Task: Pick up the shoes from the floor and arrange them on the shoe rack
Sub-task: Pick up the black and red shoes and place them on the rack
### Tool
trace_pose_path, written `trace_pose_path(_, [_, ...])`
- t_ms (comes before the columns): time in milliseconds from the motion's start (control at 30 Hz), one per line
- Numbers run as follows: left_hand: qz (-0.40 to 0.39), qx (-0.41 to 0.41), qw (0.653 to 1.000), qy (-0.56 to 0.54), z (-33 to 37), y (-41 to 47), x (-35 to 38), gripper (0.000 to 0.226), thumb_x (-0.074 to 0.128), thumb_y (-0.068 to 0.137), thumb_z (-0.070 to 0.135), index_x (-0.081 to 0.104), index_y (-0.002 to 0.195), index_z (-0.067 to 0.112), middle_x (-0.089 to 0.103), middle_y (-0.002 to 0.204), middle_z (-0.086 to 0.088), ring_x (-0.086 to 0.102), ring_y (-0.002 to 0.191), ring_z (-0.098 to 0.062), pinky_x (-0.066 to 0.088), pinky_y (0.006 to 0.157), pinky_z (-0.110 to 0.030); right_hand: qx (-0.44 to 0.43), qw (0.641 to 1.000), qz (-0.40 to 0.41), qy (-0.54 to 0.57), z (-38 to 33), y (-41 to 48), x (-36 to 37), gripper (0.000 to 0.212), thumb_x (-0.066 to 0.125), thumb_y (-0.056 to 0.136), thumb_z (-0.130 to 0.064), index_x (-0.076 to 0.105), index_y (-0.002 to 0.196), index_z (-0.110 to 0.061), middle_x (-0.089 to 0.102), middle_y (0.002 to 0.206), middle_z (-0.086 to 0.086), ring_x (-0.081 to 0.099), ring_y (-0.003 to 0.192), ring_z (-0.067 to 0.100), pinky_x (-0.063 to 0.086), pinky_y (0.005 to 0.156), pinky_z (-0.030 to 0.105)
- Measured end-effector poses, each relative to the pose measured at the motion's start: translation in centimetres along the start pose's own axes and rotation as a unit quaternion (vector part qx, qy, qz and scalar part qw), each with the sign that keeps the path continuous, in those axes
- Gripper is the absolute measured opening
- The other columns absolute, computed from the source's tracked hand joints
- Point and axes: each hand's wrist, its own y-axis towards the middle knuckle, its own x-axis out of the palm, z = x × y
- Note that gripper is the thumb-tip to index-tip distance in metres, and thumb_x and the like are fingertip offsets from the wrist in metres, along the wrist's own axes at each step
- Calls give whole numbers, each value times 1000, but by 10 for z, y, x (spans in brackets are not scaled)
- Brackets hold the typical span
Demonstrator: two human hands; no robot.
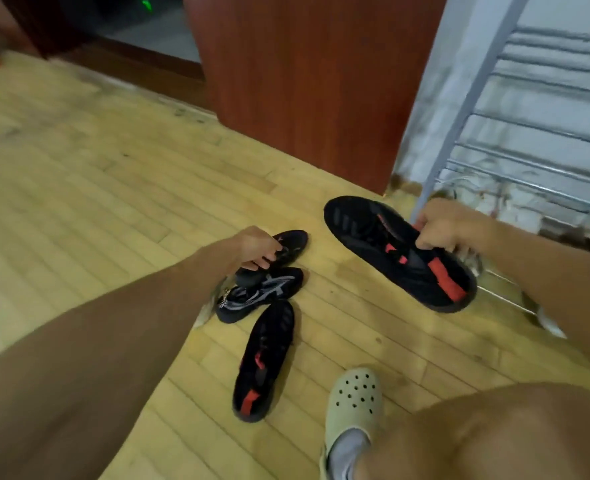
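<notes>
- Gripping at the collar, the right hand [440, 226] is closed around the opening of a black knit sneaker with red-orange stripes [400, 252], holding it off the yellow wood-plank floor [79, 188] just beside the grey metal wire shoe rack [528, 140].
- Reaching down, the left hand [259, 251] has its fingers curled into the mouth of a black low sneaker [291, 241]; whether they have fully closed on it I cannot tell.
- Two more shoes lie on the floor close by: a black sneaker with silver-grey side stripes [262, 292], touching the one under the left hand, and the red-striped sneaker's mate [264, 362] nearer the person's beige perforated clog [354, 403].
- These shoes look light, with soft, yielding uppers and stiffer rubber soles, so a pinch at the toe would likely fold.
- The collar or heel rim is probably the firmest hold, and hooking fingers inside should keep each shoe from swinging.
- Rack bars are thin and spaced, so soles should sit flat across two.
</notes>
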Motion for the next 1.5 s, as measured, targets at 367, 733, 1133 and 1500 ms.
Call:
trace_pose_path(367, [-20, -178, 984, 8, -169, 59, 75, 12, 43, 92, 11, 50, 89, 1, 48, 97, -15, 47, 72, -22, 32, 56, -27, 80, 898, -203, 381, -87, 43, 146, 28, 47, 89, 2, 59, 113, -2, 55, 101, 10, 53, 87, 23, 49, 76, 38])
trace_pose_path(733, [13, -298, 953, -45, -247, 84, 142, 36, 47, 87, 13, 56, 119, -1, 62, 113, -17, 61, 102, -31, 51, 83, -39, 206, 832, -172, 486, -71, 70, 272, 37, 62, 74, -11, 63, 110, -9, 67, 107, 12, 63, 95, 27, 52, 63, 32])
trace_pose_path(1133, [-11, -293, 900, -323, -229, 53, 196, 21, 55, 92, 24, 49, 112, 25, 64, 102, -7, 63, 96, -28, 56, 72, -43, 199, 870, -224, 393, -68, 53, 282, 48, 42, 97, -28, 28, 143, -20, 47, 139, 18, 48, 123, 41, 42, 101, 57])
trace_pose_path(1500, [41, -270, 929, -248, -194, 36, 188, 43, 68, 71, -3, 60, 113, 2, 63, 114, -19, 60, 102, -28, 57, 57, -34, 138, 896, -304, 292, -50, 38, 241, 45, 66, 82, -3, 53, 125, 2, 59, 125, 21, 62, 108, 37, 55, 89, 46])
